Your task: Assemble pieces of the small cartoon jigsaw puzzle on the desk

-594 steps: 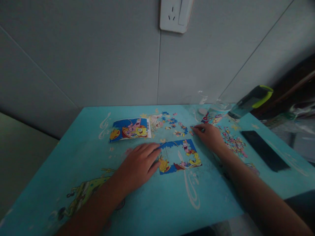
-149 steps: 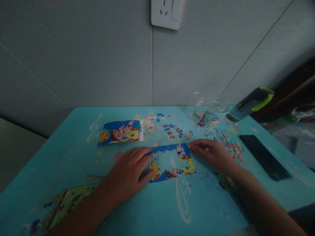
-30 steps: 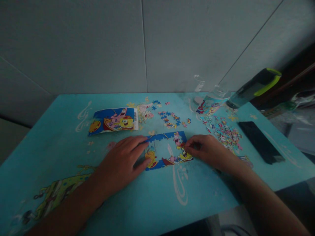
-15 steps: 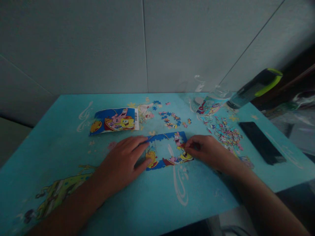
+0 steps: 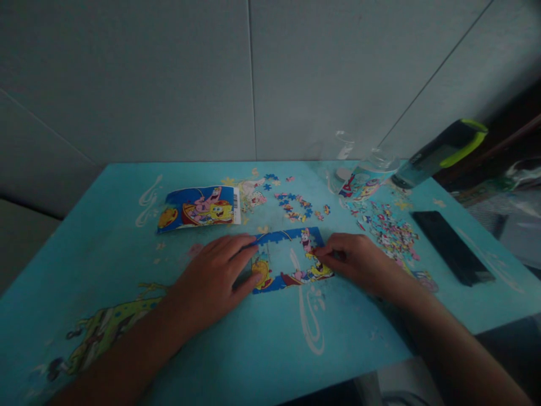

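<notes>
Puzzle border [image 5: 281, 282]: lies flat on the teal table [image 5: 236, 349], between the 2 hands; the middle is unfilled and shows the tabletop.
Left hand [image 5: 217, 270]: rests on the border's left side, thumb and fingers apart; no grip evident.
Right hand [image 5: 359, 259]: thumb and index fingertips come close together at the border's right side, with a small reddish patch at the tips. Whether they clamp a piece or only press on it, cannot tell.
Right-side joints: judged the weakest point. Sideways or uneven fingertip pressure could pop neighbouring pieces loose, since the strip is narrow and has no filled interior to brace it.
Left-side hold: a push from the right without a matching hold here could skew the border or slide it.
Loose pieces [image 5: 296, 215]: lie just beyond the border's far side; a careless reach over them could scatter them.
Heap of pieces [image 5: 393, 231]: lies near the right wrist; an outward swing of the forearm could drag pieces along.
Change against 5.0 s ago: the right fingertips, then just outside the far right corner, are now at the right side; the left hand keeps its place; the loose pieces show no clear rearrangement.
</notes>
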`<act>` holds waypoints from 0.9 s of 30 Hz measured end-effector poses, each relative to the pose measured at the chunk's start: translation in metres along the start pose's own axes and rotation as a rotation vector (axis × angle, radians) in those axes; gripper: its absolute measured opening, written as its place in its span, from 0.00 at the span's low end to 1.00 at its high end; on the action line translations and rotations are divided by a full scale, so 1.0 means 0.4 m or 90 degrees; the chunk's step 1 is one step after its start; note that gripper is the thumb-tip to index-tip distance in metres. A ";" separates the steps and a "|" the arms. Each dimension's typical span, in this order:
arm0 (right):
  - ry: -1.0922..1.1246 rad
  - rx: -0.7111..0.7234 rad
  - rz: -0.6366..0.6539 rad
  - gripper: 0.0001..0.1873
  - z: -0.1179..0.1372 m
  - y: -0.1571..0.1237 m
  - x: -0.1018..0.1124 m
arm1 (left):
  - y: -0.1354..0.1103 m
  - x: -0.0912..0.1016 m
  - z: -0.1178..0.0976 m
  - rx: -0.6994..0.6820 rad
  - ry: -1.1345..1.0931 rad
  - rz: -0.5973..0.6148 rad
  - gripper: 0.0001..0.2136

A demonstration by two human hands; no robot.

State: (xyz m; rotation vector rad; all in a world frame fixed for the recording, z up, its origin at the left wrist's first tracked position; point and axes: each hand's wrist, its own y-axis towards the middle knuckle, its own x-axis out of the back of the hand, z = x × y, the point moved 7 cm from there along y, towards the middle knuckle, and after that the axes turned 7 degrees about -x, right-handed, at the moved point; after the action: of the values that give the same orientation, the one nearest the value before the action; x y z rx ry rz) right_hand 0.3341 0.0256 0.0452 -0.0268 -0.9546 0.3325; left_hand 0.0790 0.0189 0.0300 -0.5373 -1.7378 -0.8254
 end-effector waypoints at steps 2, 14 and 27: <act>-0.030 0.014 -0.006 0.09 0.010 -0.003 0.002 | 0.000 0.003 -0.001 -0.001 -0.002 -0.005 0.20; -0.212 0.119 0.013 0.12 0.055 -0.036 -0.014 | -0.004 -0.003 0.001 0.023 0.004 0.014 0.20; -0.097 0.085 -0.072 0.13 0.034 -0.007 0.007 | -0.002 -0.005 0.002 0.025 0.005 0.016 0.20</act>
State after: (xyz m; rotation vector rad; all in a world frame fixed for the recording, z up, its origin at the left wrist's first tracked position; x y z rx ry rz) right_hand 0.3256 0.0221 0.0558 0.1759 -1.0779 0.2967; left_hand 0.0788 0.0191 0.0277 -0.5283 -1.7336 -0.7730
